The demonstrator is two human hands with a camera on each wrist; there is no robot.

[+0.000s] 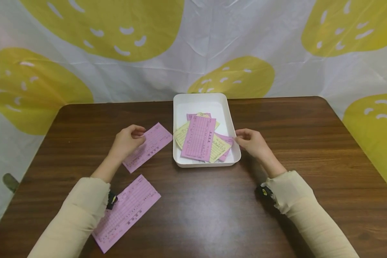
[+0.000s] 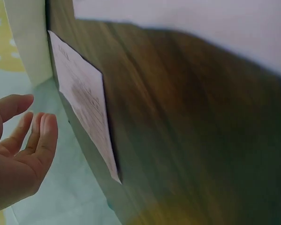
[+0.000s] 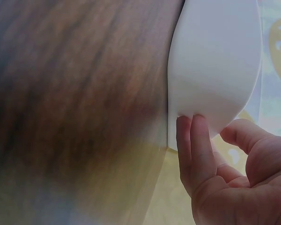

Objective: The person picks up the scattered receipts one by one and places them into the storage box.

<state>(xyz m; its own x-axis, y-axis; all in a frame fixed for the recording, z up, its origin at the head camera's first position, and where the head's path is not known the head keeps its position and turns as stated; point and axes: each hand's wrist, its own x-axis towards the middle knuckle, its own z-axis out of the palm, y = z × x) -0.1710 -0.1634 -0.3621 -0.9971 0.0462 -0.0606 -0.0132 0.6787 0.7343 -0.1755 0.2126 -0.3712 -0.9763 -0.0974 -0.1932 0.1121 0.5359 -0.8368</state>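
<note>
A white plastic tray (image 1: 200, 104) stands at the back middle of the table, with several pink and yellow printed paper slips (image 1: 198, 138) overlapping inside it. My right hand (image 1: 253, 141) holds the tray's right side. In the right wrist view, fingertips (image 3: 200, 123) press the outer wall and the thumb lies at the rim. Left of the tray, my left hand (image 1: 127, 139) is just over a pink printed slip (image 1: 153, 141), its fingers loosely bent. The left wrist view shows that hand (image 2: 25, 150) apart from the slip (image 2: 86, 101), with nothing in it.
A second pink slip (image 1: 129, 211) lies nearer the front left, partly under my left sleeve. The dark wooden table (image 1: 213, 208) ends at the back against a white curtain (image 1: 142, 79) with yellow shapes.
</note>
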